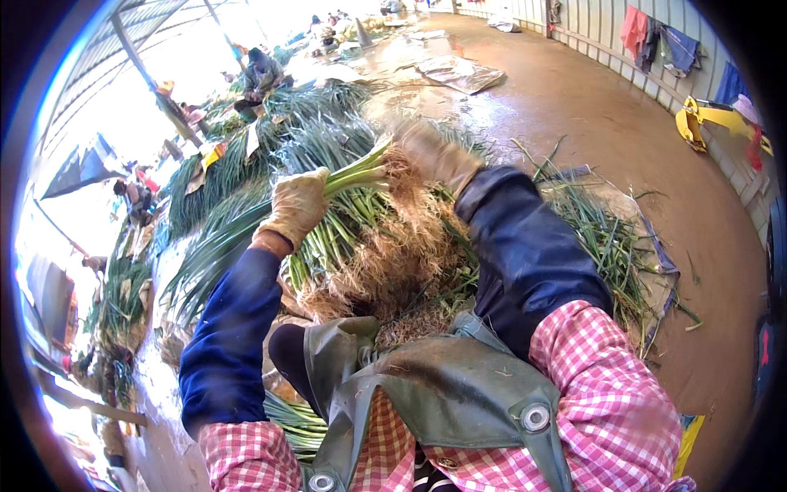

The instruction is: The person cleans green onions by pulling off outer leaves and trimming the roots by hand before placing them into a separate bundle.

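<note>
My left hand [297,205], in a pale work glove, is closed round a bunch of green onions [359,174]. Their white stems and brown roots point right, and the long green leaves trail down to the left past my wrist. Beside the root end is my right hand [430,153], also gloved. It is smeared by motion, so its fingers cannot be made out. Under both hands lies a big heap of green onions [361,234], with a thick mass of tangled roots [393,266] toward me.
Loose green leaves [607,254] lie on a sheet to my right, beside the wet brown floor [705,328]. More onion piles [320,102] stretch away at the far left, where another person [261,78] sits. Clothes [648,37] hang on the right wall near a yellow object [717,119].
</note>
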Demonstrator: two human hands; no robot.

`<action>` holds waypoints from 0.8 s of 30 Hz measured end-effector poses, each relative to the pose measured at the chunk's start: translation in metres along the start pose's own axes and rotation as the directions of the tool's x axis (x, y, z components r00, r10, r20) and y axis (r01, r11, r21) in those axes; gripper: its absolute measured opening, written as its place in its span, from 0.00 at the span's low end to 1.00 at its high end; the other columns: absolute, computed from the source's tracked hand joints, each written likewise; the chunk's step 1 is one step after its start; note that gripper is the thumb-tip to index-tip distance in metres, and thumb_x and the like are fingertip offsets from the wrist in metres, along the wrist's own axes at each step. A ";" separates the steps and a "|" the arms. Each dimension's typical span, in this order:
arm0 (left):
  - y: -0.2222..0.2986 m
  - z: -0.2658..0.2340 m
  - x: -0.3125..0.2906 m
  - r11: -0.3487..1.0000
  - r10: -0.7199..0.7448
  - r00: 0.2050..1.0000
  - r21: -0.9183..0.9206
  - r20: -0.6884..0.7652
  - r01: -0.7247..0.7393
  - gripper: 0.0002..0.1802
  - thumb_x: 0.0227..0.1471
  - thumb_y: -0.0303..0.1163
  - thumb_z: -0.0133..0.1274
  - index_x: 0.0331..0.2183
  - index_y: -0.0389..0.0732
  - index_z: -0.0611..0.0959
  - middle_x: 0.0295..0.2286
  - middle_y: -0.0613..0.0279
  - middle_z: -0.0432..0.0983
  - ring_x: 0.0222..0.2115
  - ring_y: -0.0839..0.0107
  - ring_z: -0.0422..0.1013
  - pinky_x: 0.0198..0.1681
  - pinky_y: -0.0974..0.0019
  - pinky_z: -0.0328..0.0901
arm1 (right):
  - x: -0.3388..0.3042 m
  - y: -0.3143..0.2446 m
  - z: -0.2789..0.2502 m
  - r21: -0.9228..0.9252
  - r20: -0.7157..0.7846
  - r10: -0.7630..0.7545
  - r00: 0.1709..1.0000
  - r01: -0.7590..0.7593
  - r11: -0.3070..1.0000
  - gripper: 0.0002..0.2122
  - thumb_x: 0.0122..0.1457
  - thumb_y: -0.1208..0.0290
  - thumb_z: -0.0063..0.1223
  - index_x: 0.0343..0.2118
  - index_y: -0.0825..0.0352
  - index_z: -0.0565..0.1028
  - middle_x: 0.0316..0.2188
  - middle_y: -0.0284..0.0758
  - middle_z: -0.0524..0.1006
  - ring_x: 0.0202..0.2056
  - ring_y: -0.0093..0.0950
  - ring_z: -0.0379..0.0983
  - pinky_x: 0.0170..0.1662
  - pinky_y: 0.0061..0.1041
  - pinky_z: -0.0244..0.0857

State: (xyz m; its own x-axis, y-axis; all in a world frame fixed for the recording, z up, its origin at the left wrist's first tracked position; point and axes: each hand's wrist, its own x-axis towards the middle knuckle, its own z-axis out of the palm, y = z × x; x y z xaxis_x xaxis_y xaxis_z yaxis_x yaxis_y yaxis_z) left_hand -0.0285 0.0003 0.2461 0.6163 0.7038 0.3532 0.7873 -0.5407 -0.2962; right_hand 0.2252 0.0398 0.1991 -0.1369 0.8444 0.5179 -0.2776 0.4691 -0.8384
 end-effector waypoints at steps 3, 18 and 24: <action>-0.007 -0.012 0.001 0.995 -0.075 0.972 -0.049 0.222 0.088 0.11 0.42 0.33 0.51 0.33 0.45 0.78 0.27 0.53 0.77 0.32 0.52 0.74 0.36 0.53 0.67 | 0.008 0.023 -0.008 0.570 0.381 0.126 0.916 -0.340 0.748 0.27 0.61 0.57 0.49 0.59 0.68 0.59 0.53 0.39 0.69 0.49 0.27 0.66 0.53 0.21 0.62; -0.064 0.008 -0.078 0.963 -0.246 0.913 -0.027 0.325 0.269 0.11 0.42 0.34 0.50 0.32 0.47 0.79 0.27 0.52 0.78 0.30 0.52 0.75 0.34 0.54 0.68 | -0.052 0.122 -0.024 -0.775 -0.246 0.613 0.751 -0.532 0.340 0.08 0.59 0.70 0.46 0.29 0.66 0.76 0.19 0.35 0.76 0.19 0.23 0.71 0.19 0.24 0.65; -0.111 0.020 -0.135 0.946 -0.288 0.918 -0.068 0.272 0.317 0.10 0.48 0.36 0.47 0.33 0.43 0.76 0.28 0.48 0.76 0.32 0.48 0.73 0.35 0.51 0.67 | -0.065 0.139 0.067 0.040 0.167 0.486 0.858 -0.498 0.866 0.09 0.59 0.66 0.52 0.40 0.63 0.74 0.29 0.35 0.78 0.23 0.24 0.72 0.24 0.25 0.66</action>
State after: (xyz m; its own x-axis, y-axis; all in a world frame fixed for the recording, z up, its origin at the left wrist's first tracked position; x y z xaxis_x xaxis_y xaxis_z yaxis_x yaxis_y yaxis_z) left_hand -0.1992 -0.0253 0.2131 0.3340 0.9275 0.1682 0.9414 -0.3194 -0.1082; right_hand 0.1318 0.0328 0.0602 -0.4112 0.9092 0.0654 -0.2105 -0.0249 -0.9773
